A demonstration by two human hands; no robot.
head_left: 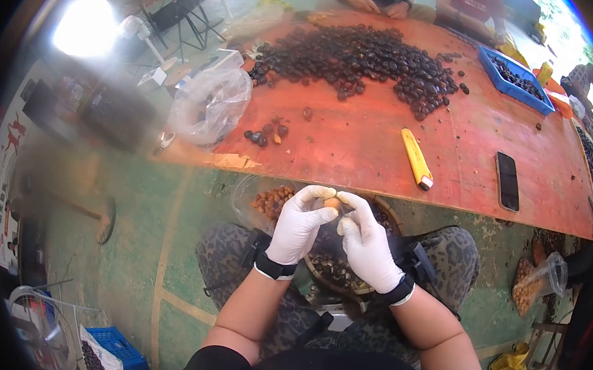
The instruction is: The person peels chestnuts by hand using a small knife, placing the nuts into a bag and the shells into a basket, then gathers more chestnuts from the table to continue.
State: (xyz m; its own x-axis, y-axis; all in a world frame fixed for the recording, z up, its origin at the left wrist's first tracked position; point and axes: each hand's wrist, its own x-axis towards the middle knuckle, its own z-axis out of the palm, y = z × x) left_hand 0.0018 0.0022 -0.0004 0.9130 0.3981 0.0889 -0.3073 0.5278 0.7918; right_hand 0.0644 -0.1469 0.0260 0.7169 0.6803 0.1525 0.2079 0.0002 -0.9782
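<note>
Broad red plywood table [354, 144], worn and scuffed, stretching across the upper view. Big heap of dark brown nuts [360, 59] on its far half; a small cluster of the same nuts [266, 133] nearer the left edge beside a crumpled clear plastic bag [209, 103]. Blue tray [485, 61] holding more dark nuts at the far right. Black phone [508, 180] flat near the right edge; yellow utility knife [416, 157] lying left of it, well apart. Other people's hands [374, 3] resting at the far side of the table. Below the table edge, on the lap: round basket [387, 212] of dark shells, and a clear bowl [244, 198] of pale peeled kernels just left of it. Left hand [299, 225] and right hand [366, 243], both in white gloves with black wrist straps, raised over the basket, fingertips pinched together on one small peeled kernel [332, 203], orange-tan, smooth, mostly hidden by the fingers.
</note>
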